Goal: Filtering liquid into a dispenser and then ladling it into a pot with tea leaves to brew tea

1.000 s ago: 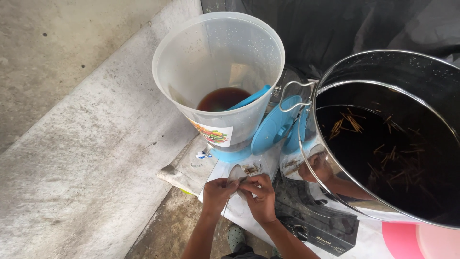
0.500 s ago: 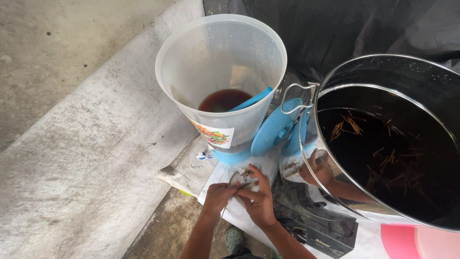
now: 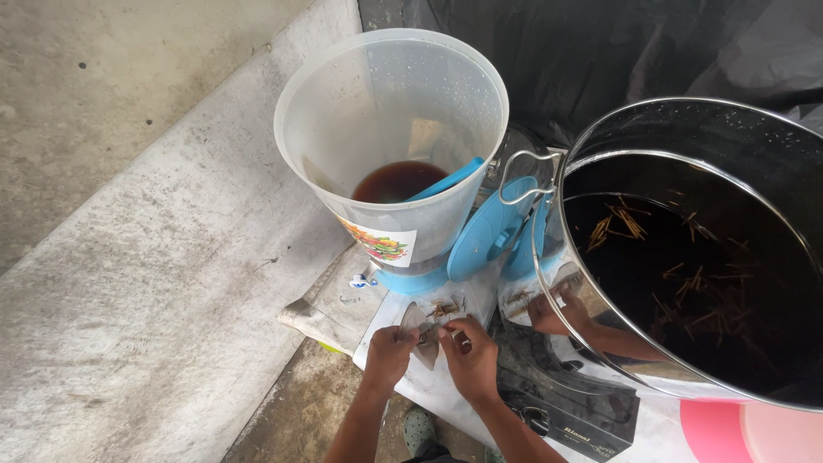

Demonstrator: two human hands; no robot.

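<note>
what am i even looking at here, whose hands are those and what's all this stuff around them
The view comes from a camera worn on a person's head, looking down, so the two bare hands at the bottom are that person's own. The left hand and right hand together hold a small silvery strainer-like tool over a white cloth. Behind them stands a translucent plastic jug on a blue base, with a little dark liquid and a blue utensil inside. To the right is a large steel pot of dark liquid with thin sticks floating in it. A black box lies beneath the pot. The grey surface on the left is concrete.
</note>
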